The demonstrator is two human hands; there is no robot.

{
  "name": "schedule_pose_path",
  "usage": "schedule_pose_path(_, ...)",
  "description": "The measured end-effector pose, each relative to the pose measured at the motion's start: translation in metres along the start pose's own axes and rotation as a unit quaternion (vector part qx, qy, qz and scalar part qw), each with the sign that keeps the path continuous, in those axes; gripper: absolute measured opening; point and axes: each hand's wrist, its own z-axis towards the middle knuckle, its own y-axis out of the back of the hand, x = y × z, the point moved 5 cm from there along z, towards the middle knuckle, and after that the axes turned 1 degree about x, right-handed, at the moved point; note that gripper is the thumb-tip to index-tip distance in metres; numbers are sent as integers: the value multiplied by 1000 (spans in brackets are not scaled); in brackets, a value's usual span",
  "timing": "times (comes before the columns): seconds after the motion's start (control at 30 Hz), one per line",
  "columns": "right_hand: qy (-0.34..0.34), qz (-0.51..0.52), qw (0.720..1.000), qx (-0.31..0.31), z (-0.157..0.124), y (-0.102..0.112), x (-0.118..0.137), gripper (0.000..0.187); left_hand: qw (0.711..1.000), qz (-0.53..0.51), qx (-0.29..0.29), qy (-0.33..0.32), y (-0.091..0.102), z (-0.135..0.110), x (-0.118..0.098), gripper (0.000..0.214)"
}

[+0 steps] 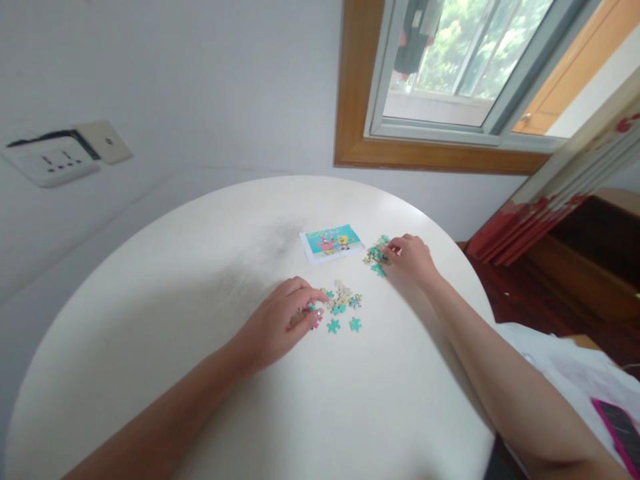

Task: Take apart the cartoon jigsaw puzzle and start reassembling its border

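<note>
My left hand rests on the round white table, fingers curled and pinched over small jigsaw pieces at the left edge of a loose pile. Two teal pieces lie just in front of the pile. Farther back on the right, my right hand has its fingertips pressed together on a small cluster of joined pieces. A cartoon picture card lies flat just left of that cluster.
A wall with a socket plate stands behind the table at the left. A wood-framed window is at the upper right. A phone with a pink case lies on my lap at the lower right.
</note>
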Motion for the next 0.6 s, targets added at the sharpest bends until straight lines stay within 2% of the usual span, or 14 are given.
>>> schedule_pose_path(0.13, -6, 31, 998, -46, -1, 8, 0, 30, 1000, 6, -10, -8, 2, 0, 1, 24)
schedule_pose_path(0.23, 59, 116, 991, -42, -5, 15, 14, 28, 1000, 9, -15, -13, 2, -1, 2, 22)
schedule_pose_path(0.33, 183, 203, 961, 40, -17, 18, 44, 21, 1000, 14, -18, -19, 2, -1, 1, 20)
schedule_pose_path(0.43, 294, 233, 920, 116, -35, 21, 74, 17, 999, 28, -17, -21, 2, 0, 2, 20)
schedule_pose_path(0.6, 378, 248, 872, 189, -56, 18, 99, 16, 999, 39, -16, -24, 1, 0, 4, 19)
